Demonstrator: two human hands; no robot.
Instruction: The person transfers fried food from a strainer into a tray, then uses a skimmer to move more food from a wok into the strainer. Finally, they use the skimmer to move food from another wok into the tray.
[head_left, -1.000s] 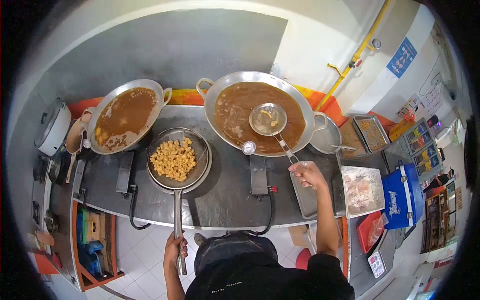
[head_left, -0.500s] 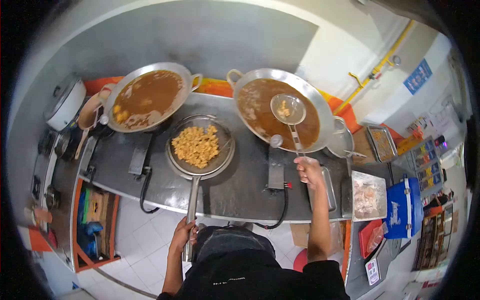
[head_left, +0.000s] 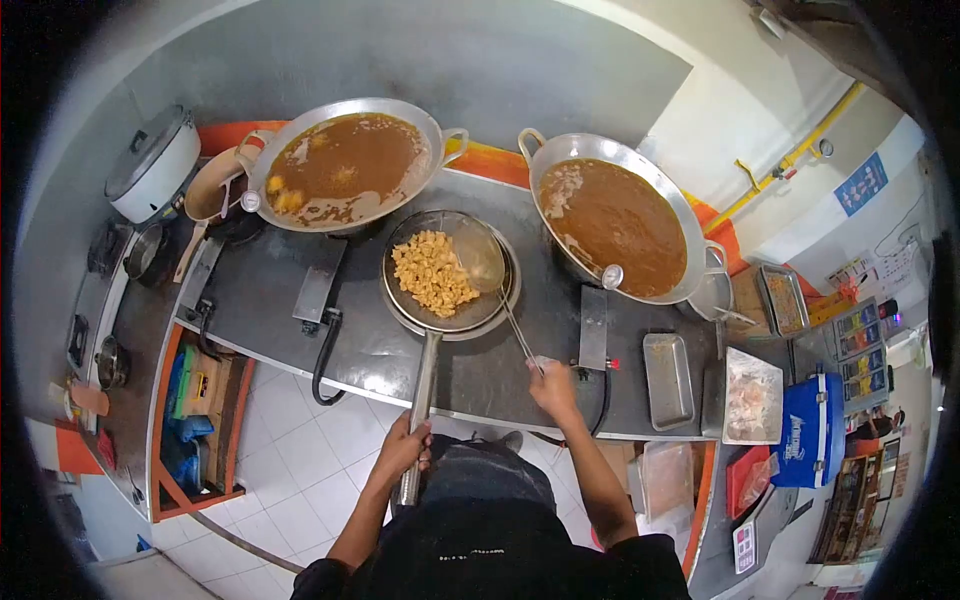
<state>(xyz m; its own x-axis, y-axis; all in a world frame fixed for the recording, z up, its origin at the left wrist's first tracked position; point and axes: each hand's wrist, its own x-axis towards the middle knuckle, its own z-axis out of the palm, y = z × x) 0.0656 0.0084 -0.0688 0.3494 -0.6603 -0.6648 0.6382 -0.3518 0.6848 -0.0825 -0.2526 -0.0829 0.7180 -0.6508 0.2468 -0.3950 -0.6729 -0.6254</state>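
My left hand [head_left: 404,446] is closed around the long metal handle of a large strainer [head_left: 428,345], which holds golden fried pieces [head_left: 432,273] over a round metal bowl on the counter. Closed on the thin handle of a small wire skimmer [head_left: 480,262] is my right hand [head_left: 551,386]. The skimmer's mesh head is over the right side of the large strainer, beside the fried pieces. A wide pan of brown oil [head_left: 625,225] stands to the right of the strainer, and another oil pan [head_left: 350,165], with a few golden pieces floating in it, stands to the left.
Thermometers [head_left: 612,277] sit at the pan rims. On the right are an empty metal tray [head_left: 668,382], a tray of floury pieces [head_left: 752,398] and a blue cooler [head_left: 808,430]. A lidded white pot [head_left: 150,170] stands at the far left. Hoses hang at the counter's front edge.
My right hand has moved left and down, bringing the skimmer from above the right oil pan to the large strainer. The view has shifted, so the pans appear further right.
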